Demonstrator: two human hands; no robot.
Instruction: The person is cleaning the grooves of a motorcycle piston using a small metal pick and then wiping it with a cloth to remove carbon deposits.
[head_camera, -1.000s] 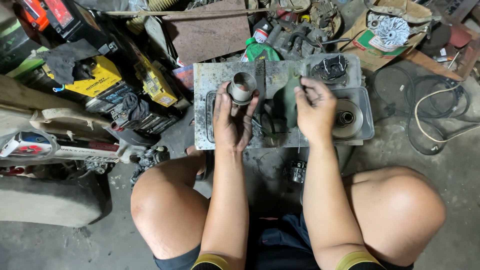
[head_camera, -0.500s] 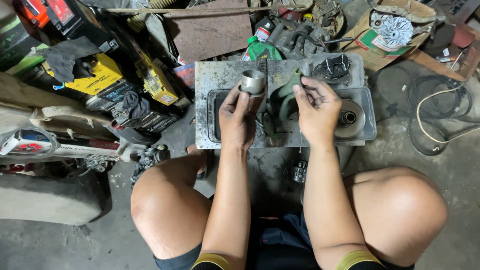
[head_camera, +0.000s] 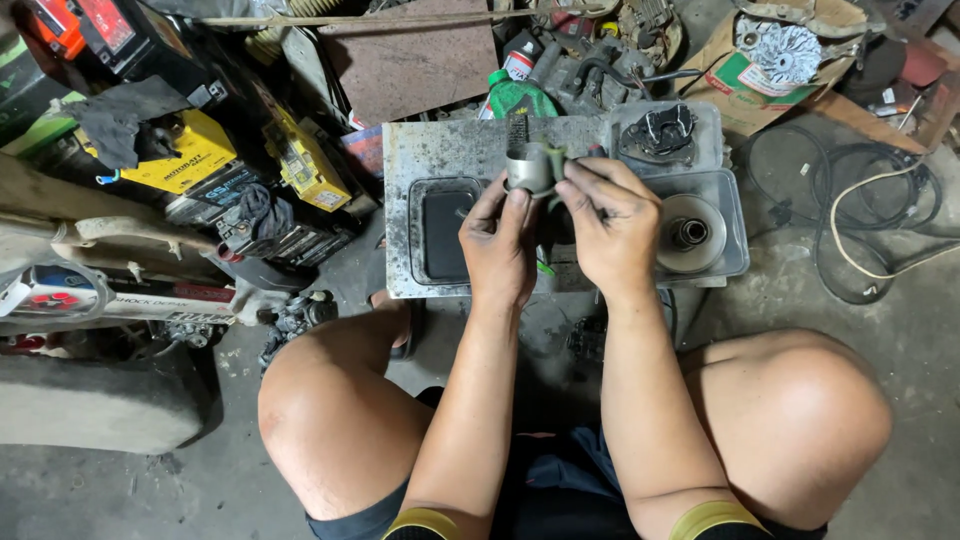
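Left hand (head_camera: 497, 245) pinches the grey metal sleeve (head_camera: 530, 168); right hand (head_camera: 612, 228), fingers curled, grips its side; best kept steady over the grimy steel tray (head_camera: 440, 150).

A dirty metal table (head_camera: 440, 150) stood on the concrete floor (head_camera: 880, 300). On it lay a shallow dark tray (head_camera: 440, 235) at the left and a grey tray (head_camera: 725, 215) holding a round pulley (head_camera: 690, 233) at the right. Black cables (head_camera: 850, 230) lay coiled on the floor beside it.
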